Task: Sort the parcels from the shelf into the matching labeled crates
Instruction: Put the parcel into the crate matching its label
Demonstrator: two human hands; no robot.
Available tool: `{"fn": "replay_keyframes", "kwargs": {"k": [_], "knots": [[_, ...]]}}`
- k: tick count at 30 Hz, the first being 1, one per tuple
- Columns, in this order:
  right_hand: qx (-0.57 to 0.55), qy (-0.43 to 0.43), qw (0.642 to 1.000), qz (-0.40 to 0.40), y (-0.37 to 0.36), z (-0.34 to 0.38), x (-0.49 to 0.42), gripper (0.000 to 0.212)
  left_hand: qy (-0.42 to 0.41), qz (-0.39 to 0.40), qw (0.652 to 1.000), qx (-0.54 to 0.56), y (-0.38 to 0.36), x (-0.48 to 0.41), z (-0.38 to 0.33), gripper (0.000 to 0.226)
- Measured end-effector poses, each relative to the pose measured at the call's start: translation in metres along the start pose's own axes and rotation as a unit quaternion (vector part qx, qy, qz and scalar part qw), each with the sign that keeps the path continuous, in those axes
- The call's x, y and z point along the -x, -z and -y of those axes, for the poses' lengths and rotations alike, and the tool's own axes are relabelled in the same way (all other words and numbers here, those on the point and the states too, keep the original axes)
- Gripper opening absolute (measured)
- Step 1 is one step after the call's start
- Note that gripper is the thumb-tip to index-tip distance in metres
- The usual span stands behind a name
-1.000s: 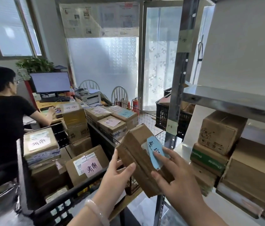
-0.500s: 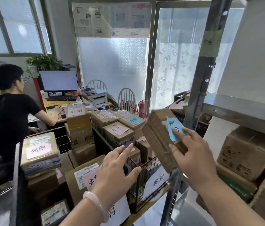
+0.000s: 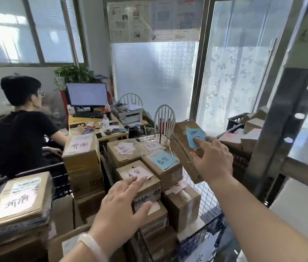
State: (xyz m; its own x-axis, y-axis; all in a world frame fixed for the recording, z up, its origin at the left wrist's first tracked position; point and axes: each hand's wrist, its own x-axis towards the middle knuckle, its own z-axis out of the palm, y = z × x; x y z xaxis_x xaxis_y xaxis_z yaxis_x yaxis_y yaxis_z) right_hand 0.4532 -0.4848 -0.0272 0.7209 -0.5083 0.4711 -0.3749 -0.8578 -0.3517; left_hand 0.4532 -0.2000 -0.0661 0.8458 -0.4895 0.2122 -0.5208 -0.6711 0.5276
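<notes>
Over the wire crate, parcel: a brown cardboard parcel [image 3: 182,148] is in the air, tilted, above the right rear part of the wire crate [image 3: 202,191]; it is apart from the boxes below it.
Label on parcel: a blue note [image 3: 193,136] with handwritten characters, on the upper face.
Right hand: the right hand [image 3: 212,161] holds the parcel at its near end; the index finger lies stretched on the blue note and the other fingers bend round the edge.
Left hand: the left hand [image 3: 121,208] is wide, fingers straight and spread, holding nothing, above the front of the wire crate, over a box with a pink note [image 3: 140,174]; whether it touches this box I cannot tell.
Wrist: a white bracelet [image 3: 92,246].
Inside the wire crate: many brown boxes, stacked; a box with a blue note [image 3: 163,159] is just beside the pink-note box.
Left of the wire crate: a black crate [image 3: 60,176], a tall stack of boxes [image 3: 82,154], and a flat stack of parcels [image 3: 19,201].
Right of the wire crate: a metal shelf post [image 3: 280,133].
Behind the wire crate: a desk [image 3: 72,119] with a monitor [image 3: 87,94]; a person in a black shirt [image 3: 20,137] sits there.
</notes>
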Motion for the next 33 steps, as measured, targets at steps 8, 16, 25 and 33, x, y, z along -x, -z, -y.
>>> {"fn": "replay_keyframes", "kwargs": {"k": [8,16,25,33], "knots": [[0.003,0.004,1.000,0.031,-0.055,-0.014,-0.065,0.054,-0.009,0.001,1.000,0.000,-0.016,-0.041,0.003,0.054],[-0.012,0.001,1.000,0.019,-0.064,-0.029,-0.077,0.057,-0.039,-0.016,0.999,0.023,-0.020,-0.067,0.004,0.050],[0.030,0.033,0.981,0.191,-0.092,-0.025,-0.066,0.054,-0.050,-0.022,0.998,0.032,-0.027,-0.085,0.010,0.054],[0.031,-0.006,0.991,0.131,-0.112,-0.037,-0.071,0.054,-0.046,-0.013,0.998,0.030,-0.034,-0.089,0.020,0.053]]}}
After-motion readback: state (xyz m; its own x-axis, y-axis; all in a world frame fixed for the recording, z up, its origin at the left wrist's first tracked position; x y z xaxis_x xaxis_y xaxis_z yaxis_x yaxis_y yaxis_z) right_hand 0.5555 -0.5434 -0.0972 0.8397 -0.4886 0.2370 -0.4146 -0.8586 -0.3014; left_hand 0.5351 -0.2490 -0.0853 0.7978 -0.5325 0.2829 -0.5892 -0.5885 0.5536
